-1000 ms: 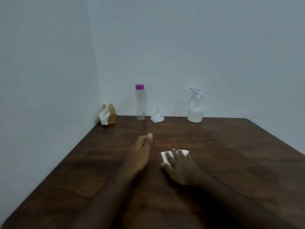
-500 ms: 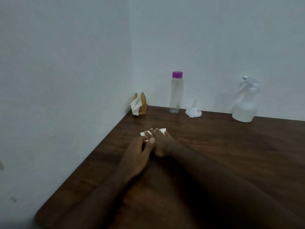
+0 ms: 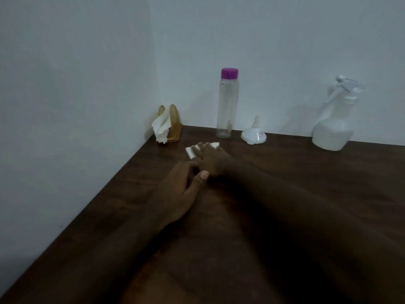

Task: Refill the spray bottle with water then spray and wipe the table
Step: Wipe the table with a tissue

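My right hand (image 3: 210,157) lies flat on a folded white tissue (image 3: 190,151), pressing it onto the dark wooden table (image 3: 306,194) near the far left corner. My left hand (image 3: 179,189) rests palm-down on the table just in front of it, fingers loosely together, holding nothing. The white spray bottle (image 3: 334,128) stands at the back right against the wall. A clear water bottle (image 3: 226,106) with a purple cap stands at the back, looking nearly empty. A small white funnel (image 3: 254,133) sits upside down beside it.
A golden napkin holder (image 3: 169,125) with white tissues stands in the corner where the two walls meet. The table's left edge runs along the left wall.
My right hand has slid the tissue from the table's middle to the far left, toward the napkin holder. The view has turned left. My left hand has stayed put.
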`<state>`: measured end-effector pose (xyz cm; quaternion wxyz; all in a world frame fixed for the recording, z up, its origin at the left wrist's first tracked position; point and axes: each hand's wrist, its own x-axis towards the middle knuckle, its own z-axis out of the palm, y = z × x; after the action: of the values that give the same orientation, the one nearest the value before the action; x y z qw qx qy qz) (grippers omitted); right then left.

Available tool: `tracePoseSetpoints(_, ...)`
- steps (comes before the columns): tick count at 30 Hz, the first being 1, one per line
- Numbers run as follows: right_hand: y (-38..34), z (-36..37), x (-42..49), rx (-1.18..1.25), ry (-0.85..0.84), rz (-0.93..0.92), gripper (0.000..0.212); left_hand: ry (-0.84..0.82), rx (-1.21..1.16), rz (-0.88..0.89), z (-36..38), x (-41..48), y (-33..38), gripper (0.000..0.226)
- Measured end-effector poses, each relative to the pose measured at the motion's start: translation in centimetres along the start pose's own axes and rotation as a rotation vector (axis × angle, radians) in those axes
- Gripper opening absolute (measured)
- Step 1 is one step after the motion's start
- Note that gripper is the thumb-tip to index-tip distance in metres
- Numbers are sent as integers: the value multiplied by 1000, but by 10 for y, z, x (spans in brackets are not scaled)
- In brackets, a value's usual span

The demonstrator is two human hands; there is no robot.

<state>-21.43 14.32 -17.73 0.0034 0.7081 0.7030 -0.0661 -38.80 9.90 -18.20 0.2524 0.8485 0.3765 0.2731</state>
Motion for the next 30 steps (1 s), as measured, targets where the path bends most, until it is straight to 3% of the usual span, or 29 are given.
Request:
tracePoseSetpoints(2,9,3,-43,14,-30,-104,59,-8,-37,-24,3,9,6,39)
tracePoseSetpoints(4,41,4,-81,7,-19,-71,57,22,-106,-72,5,16,10,44)
tracePoseSetpoints(7,112,0,-108,-53,-32,161,58,18,-195,-153,3,17,15,59)
tracePoseSetpoints(10,177,-1,-106,-53,-9,445,62,17,-202,-175,-2,11,18,53)
tracePoseSetpoints(13,184,8,-94,1,52,639,64,7,-211,-204,-5,2,25,51)
tracePoseSetpoints(15,150,9,-93,67,67,680,63,14,-242,-216,-9,-3,35,51)
tracePoseSetpoints(19,30,17,-93,12,-25,266,63,25,-236,-303,-18,-10,43,61)
tracePoseSetpoints(23,-90,23,-121,117,-51,-207,61,67,-218,-331,-31,-23,54,49)
tracePoseSetpoints(25,-131,28,-143,50,-110,-408,61,101,-229,-304,-38,-26,48,64)
tracePoseSetpoints(28,-114,26,-181,40,-92,-447,59,114,-230,-255,-32,-31,47,83)
tracePoseSetpoints(30,-64,19,-198,87,-54,-290,58,36,-203,-229,-34,-45,70,84)
